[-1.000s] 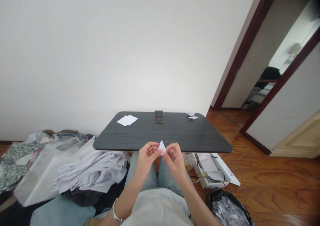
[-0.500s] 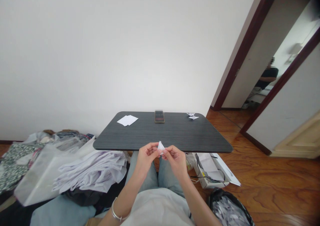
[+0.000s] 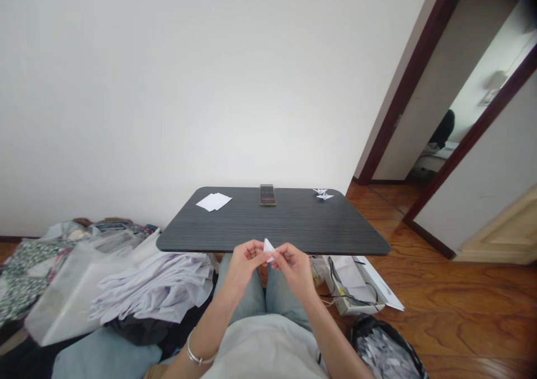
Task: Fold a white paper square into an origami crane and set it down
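Note:
A small piece of folded white paper [image 3: 269, 247], narrowing to a point at the top, is pinched between both hands at the near edge of the dark table [image 3: 268, 222]. My left hand [image 3: 246, 258] grips its left side with thumb and fingers. On its right side, my right hand [image 3: 294, 264] is closed on it the same way. The fingers cover the paper's lower part. At the table's far right lie folded paper cranes [image 3: 324, 196], and at the far left a few white paper sheets [image 3: 214, 201].
A phone [image 3: 267, 195] stands at the table's back middle by the wall. Clothes [image 3: 155, 286] and plastic bags pile up on the left. To the right are a white box [image 3: 356, 289] with cables and a black-lined bin [image 3: 388, 348] of paper scraps. A doorway opens beyond.
The folded paper has tilted slightly to the left between my fingers; my hands have barely shifted. Through the doorway, the person has moved and is now mostly out of sight.

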A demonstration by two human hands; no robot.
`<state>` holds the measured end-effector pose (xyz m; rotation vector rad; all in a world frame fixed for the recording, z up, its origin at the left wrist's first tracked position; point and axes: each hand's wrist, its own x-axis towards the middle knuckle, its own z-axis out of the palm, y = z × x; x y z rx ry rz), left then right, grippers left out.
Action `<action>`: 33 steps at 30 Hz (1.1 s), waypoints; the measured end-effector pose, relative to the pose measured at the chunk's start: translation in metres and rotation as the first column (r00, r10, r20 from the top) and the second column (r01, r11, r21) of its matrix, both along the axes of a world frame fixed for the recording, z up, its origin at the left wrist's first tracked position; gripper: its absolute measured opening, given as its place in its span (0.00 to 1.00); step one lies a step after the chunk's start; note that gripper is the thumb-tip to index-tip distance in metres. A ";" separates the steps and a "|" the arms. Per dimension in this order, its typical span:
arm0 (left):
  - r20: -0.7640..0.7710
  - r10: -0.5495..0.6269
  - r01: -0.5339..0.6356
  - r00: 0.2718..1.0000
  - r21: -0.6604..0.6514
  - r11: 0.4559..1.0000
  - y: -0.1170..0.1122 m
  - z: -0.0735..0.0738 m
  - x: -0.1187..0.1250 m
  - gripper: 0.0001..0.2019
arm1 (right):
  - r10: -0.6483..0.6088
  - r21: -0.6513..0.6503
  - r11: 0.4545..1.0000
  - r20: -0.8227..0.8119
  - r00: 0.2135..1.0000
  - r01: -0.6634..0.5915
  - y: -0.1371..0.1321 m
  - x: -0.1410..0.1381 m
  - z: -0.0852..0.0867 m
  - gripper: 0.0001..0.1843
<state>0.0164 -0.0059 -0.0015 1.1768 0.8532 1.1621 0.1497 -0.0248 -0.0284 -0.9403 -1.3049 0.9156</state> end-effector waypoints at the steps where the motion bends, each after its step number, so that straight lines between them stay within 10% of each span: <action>1: 0.007 0.001 -0.001 1.000 -0.006 1.000 0.001 -0.001 0.000 0.08 | 0.002 -0.010 1.000 -0.019 1.000 -0.003 0.001 -0.001 -0.001 0.10; 33: -0.056 0.117 -0.107 0.992 0.149 0.983 0.001 -0.003 0.001 0.14 | 0.142 -0.080 0.986 -0.018 0.990 -0.143 0.000 -0.006 -0.004 0.17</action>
